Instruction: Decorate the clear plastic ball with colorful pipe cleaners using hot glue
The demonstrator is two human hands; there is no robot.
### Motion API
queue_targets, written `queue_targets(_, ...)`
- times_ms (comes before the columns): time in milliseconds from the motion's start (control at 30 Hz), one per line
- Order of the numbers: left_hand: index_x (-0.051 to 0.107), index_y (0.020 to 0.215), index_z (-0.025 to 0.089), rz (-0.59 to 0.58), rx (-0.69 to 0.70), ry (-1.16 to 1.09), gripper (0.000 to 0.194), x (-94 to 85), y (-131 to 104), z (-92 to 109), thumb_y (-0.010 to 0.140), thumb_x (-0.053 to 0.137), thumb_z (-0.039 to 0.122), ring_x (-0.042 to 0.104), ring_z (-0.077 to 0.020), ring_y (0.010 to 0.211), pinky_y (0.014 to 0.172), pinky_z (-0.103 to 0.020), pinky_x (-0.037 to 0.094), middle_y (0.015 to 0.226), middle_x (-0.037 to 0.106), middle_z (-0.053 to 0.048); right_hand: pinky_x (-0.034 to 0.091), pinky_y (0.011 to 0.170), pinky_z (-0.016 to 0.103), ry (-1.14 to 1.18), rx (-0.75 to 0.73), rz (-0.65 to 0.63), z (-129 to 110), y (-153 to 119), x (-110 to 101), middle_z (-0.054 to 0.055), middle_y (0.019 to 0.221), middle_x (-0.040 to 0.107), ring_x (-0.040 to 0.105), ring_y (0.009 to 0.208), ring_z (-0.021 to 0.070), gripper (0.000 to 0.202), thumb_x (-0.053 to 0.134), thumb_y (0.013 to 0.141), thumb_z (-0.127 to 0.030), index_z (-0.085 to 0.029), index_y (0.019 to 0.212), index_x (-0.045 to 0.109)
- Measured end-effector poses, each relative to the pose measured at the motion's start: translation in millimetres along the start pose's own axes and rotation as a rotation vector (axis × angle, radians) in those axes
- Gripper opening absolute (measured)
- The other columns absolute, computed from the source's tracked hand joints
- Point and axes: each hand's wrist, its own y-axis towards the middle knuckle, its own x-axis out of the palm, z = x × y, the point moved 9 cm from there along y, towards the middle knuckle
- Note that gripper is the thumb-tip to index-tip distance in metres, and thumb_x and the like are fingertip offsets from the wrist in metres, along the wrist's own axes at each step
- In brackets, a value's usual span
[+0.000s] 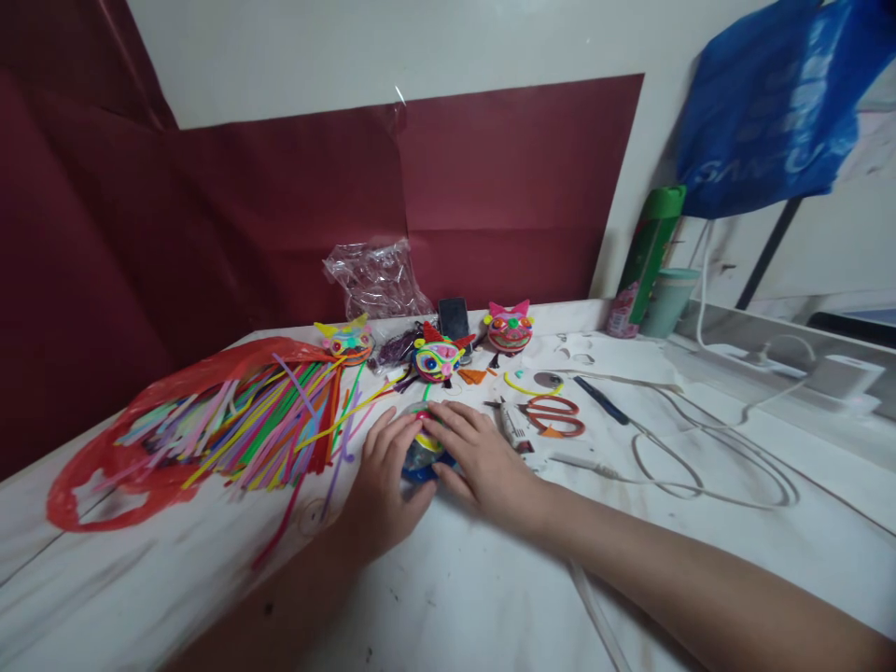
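Cupping a rounded grey-and-blue piece (420, 455)
Left hand (382, 481) and right hand (486, 462) are grasping opposite sides, both touching, hiding any long axis; it is sitting between them over the white counter (455, 588).

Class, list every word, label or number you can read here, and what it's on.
"SAN...": on the blue bag; its later letters are creased and unclear.
Too blurred to read: printing on the tall green container.
Too small to read: printing on the white tube.
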Motion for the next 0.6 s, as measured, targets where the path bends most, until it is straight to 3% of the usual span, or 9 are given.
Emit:
queue_targets(267, 0.032, 0.136, 0.017, -0.050, 0.023, -0.072, 0.064, 4.4, 0, -3, 0.078, 0.059, 0.016, 0.037, -0.0317, 0.133, 0.108, -0.054, 0.036, 0.134, 0.049, -0.016, 0.042, 0.098, 0.053, -0.033, 0.011, 0.001, 5, 3, -3, 0.013, 0.138, 0.053, 0.041, 0.123, 0.0317, 0.041, 0.053, 0.089, -0.024, -0.013, 0.129, 0.054)
queue_targets(467, 0.031, 0.137, 0.018, 0.071, -0.080, -0.087, 0.068, -3.3, -2, -18, 0.077, 0.062, 0.022, 0.044, -0.0320, 0.128, 0.106, -0.053, 0.038, 0.135, 0.048, -0.017, 0.043, 0.096, 0.052, 0.000, 0.007, -0.010, 6, 4, -3, 0.013, 0.137, 0.053, 0.044, 0.120, 0.0305, 0.041, 0.054, 0.088, -0.023, -0.014, 0.129, 0.054)
queue_targets(600, 0.032, 0.137, 0.019, 0.065, -0.029, -0.037, 0.067, -6.1, 0, -12, 0.078, 0.062, 0.021, 0.042, -0.0323, 0.129, 0.106, -0.054, 0.037, 0.132, 0.050, -0.015, 0.044, 0.096, 0.051, 0.004, 0.000, 0.000, 7, 3, -5, 0.013, 0.135, 0.055, 0.045, 0.119, 0.0302, 0.041, 0.054, 0.088, -0.022, -0.016, 0.129, 0.054)
